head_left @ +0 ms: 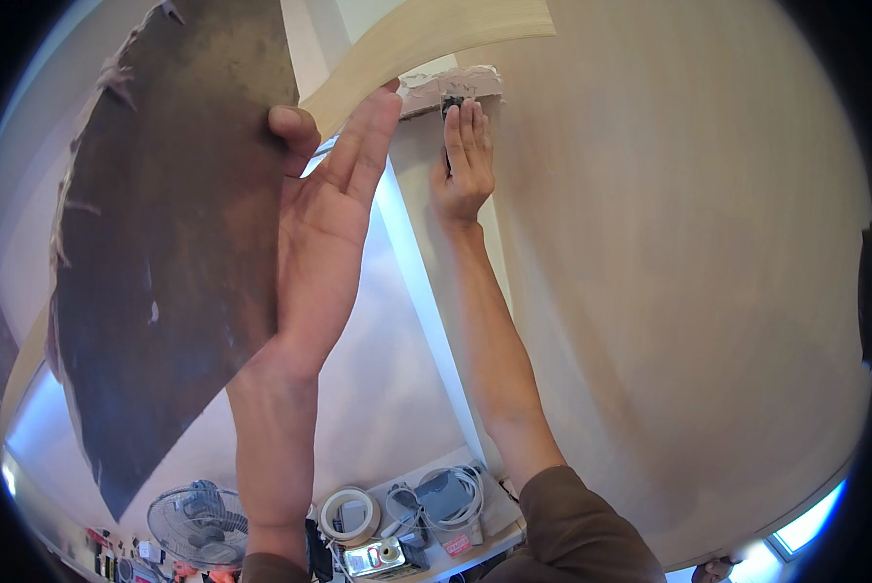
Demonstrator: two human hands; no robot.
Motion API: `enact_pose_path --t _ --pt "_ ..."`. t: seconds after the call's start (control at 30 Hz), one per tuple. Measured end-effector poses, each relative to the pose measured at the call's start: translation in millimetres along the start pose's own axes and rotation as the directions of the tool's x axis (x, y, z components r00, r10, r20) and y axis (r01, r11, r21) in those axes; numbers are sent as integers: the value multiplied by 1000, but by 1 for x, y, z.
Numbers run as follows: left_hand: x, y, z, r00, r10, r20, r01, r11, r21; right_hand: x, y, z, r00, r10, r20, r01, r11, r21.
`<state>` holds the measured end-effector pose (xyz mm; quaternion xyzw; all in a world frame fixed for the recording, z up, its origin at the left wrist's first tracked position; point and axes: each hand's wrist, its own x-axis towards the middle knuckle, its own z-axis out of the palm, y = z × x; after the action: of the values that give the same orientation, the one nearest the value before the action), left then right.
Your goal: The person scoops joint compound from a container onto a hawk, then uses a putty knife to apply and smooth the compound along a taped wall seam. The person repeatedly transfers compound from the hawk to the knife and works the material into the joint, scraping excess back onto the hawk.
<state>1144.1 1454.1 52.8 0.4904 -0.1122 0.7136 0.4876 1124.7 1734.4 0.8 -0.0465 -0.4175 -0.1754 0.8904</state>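
In my left hand (324, 243) is a dark, flat plate (178, 223) with a pointed lower end and pale plaster smeared along its outer edge. My thumb laps over the plate's inner edge, and the other fingers stretch upward with the palm facing me. Reaching up, my right hand (470, 155) grips the dark handle of a wide plastering knife (453, 104), its fingers lying straight along it. Pinkish, lumpy plaster (455, 85) covers the knife's broad end, close to the pale surface above. How the blade meets that surface cannot be made out.
A pale curved strip (436, 29) arches past my left fingertips. A broad beige surface (708, 243) fills the right side. Below stand a fan (200, 525), a roll of tape (349, 515), and a grey container (448, 496) with a looped cable on a light tabletop.
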Motion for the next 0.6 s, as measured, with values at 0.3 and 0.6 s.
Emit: enact_pose_path --t 0.3,0.6 --pt "-3 3 -2 1000 -25 19 25 1000 -4 -17 -9 12 995 29 98 -29 1000 4" --pt "-6 1 5 999 -34 3 34 999 -25 -40 -17 -25 990 106 96 -107 994 0"
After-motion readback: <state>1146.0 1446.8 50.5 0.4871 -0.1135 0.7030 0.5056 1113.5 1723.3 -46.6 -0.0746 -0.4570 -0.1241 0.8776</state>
